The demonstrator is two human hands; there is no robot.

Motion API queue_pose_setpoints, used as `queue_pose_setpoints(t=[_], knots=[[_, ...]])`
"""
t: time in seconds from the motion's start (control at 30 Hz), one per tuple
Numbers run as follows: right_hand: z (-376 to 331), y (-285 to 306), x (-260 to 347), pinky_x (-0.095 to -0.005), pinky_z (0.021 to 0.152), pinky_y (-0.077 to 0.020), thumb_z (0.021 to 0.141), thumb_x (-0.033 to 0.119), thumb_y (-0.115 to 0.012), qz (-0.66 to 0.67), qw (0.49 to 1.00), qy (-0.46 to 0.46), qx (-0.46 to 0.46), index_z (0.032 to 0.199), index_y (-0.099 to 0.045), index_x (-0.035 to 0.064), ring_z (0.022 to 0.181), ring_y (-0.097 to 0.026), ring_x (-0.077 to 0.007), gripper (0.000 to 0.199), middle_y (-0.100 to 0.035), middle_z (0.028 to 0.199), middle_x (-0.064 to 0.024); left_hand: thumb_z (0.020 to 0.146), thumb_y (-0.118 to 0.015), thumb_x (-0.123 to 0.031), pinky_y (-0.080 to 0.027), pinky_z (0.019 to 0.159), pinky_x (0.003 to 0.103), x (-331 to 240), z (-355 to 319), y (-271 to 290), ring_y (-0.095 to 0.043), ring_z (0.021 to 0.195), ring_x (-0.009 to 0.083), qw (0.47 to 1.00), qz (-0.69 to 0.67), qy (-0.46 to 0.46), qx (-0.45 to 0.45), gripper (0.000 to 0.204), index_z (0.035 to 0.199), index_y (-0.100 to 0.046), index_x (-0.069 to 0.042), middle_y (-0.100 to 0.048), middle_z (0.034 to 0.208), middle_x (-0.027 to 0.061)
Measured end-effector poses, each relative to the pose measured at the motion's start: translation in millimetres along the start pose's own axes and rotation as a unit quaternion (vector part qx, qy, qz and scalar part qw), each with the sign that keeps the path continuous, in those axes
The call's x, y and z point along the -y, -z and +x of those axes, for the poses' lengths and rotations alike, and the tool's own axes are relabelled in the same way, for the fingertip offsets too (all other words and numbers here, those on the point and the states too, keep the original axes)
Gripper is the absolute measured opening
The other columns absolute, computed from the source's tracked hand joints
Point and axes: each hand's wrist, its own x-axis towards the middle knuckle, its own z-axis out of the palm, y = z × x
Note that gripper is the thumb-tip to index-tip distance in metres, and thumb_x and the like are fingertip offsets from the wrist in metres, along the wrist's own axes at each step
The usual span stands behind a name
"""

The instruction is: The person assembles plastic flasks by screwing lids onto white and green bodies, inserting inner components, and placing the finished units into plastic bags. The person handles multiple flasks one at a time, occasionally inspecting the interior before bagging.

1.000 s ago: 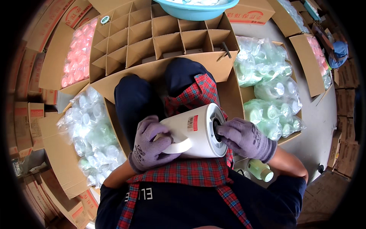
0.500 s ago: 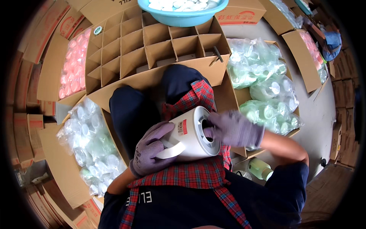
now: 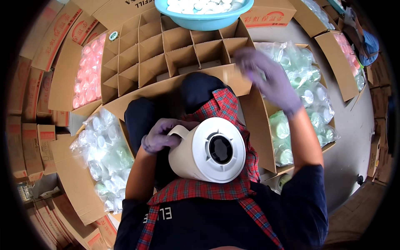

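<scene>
A white jug [image 3: 183, 152] lies tilted in my lap, its round base turned toward me. In the middle of that base is a dark round opening [image 3: 220, 149] with ribs around it. My left hand [image 3: 157, 135], in a purple-grey glove, is closed around the jug's handle side. My right hand [image 3: 271, 81], gloved the same, is raised away from the jug at the near right corner of the divided cardboard box [image 3: 196, 73]. Its fingers are smeared by motion, so I cannot make out whether they hold anything.
A blue basin [image 3: 204, 21] of white pieces stands on the divided box's far side. Bagged clear and pale green containers [image 3: 308, 98] fill a carton at right; more bags [image 3: 109, 154] lie at left. Pink-topped items [image 3: 89, 71] sit in another carton. Stacked cartons [image 3: 29, 150] line the left.
My right hand has left the jug's base opening and swung up and forward to the box corner. The dark stick-like tool seen there before is no longer visible. The jug's base now faces me more.
</scene>
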Motion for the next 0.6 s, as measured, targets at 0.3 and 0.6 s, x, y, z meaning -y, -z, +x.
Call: queue_pose_setpoints(t=[0.3, 0.6], knots=[[-83, -10, 98, -0.0525, 0.105, -0.0475, 0.076, 0.016, -0.067, -0.081, 0.932, 0.329, 0.128, 0.09, -0.069, 0.0023, 0.119, -0.06, -0.0345, 0.02, -0.065, 0.117, -0.0147, 0.073, -0.083, -0.026, -0.051, 0.093, 0.035, 25, 51, 27, -0.066, 0.104, 0.0209, 0.982, -0.077, 0.053, 0.162, 0.063, 0.121, -0.063, 0.009, -0.069, 0.118, 0.0175], [-70, -1, 116, -0.044, 0.111, -0.0443, 0.078, 0.014, -0.063, -0.065, 0.86, 0.452, 0.228, 0.098, -0.071, -0.0055, 0.121, -0.06, -0.0316, 0.029, -0.065, 0.121, -0.0209, 0.076, -0.079, -0.025, -0.047, 0.06, 0.026, 45, 89, 6, -0.059, 0.067, 0.0099, 0.957, -0.101, 0.16, 0.219, 0.037, 0.089, -0.065, 0.007, -0.064, 0.076, 0.0037]])
